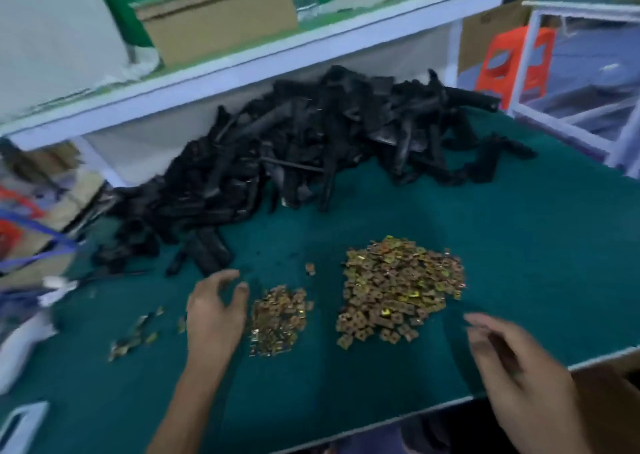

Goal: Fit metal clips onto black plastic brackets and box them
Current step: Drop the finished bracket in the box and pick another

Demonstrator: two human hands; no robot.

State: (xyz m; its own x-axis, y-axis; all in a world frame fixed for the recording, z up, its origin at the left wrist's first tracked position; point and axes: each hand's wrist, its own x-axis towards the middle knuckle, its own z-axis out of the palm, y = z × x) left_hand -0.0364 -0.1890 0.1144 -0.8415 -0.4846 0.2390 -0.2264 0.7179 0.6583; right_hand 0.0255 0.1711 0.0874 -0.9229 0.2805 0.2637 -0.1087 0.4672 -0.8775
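Now my left hand (216,311) hangs loosely curled and empty just beside the small heap of clips (277,318). My right hand (519,367), blurred, looks slack and empty. Brackets (294,162) lie heaped behind on the tabletop (519,245). I'd pinch a single clip, squarely, before fetching a bracket.

Green surface (519,245). Small clip heap (277,318) just right of the left fingers (227,277). Big clip heap (401,287) between those and the right fingers (481,322), a little beyond. Lone clip (310,268) just past the left fingers, stray clips (138,332) to their left. Bracket pile (294,155) well beyond, along the back.
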